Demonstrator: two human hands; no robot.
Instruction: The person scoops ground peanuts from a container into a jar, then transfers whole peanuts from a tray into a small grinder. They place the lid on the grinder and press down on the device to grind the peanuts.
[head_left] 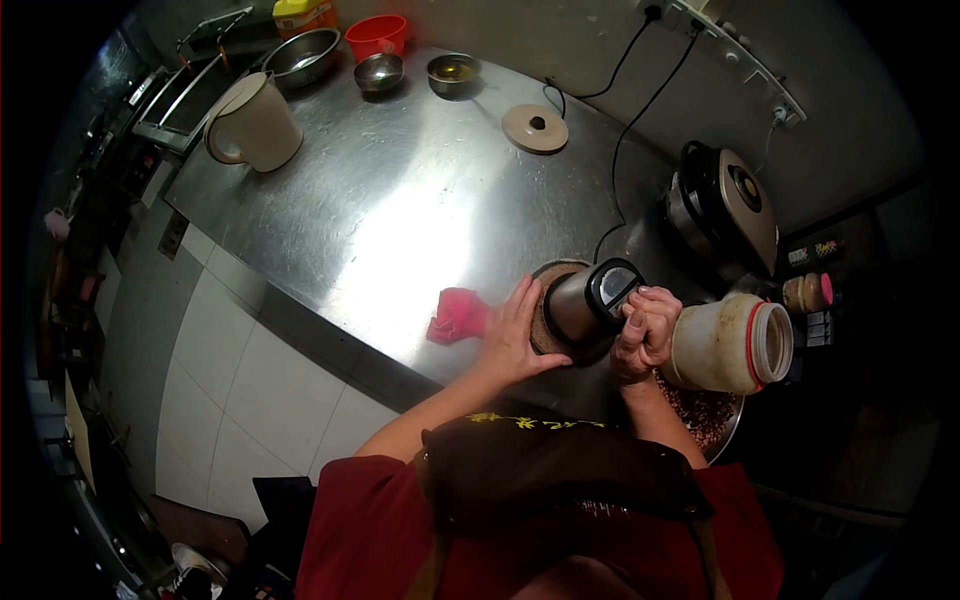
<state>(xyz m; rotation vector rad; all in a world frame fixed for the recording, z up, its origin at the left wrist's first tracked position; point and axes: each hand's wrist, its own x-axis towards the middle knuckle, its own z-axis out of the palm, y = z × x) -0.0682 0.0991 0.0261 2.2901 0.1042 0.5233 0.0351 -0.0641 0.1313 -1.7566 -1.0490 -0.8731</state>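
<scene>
A silver cylinder with a black top (588,305) stands tilted over a round pot (541,335) that has a brown, grainy-looking surface inside. My left hand (512,335) curves round the pot's near-left side, thumb and fingers spread along its edge. Closed in a fist, my right hand (648,335) grips the side of the cylinder at its black top; the exact handle is hidden by the fingers. A pink cloth (459,315) lies just left of my left hand. Beside my right hand is a whitish plastic jar (715,348) with a red ring at its open mouth.
A bowl of reddish-brown pieces (705,412) sits below the jar. Behind are a rice cooker (740,205) and a cream lid (536,129). A power cord (622,160) crosses the steel table (330,220). A cream jug (258,125) and several bowls stand at the far side.
</scene>
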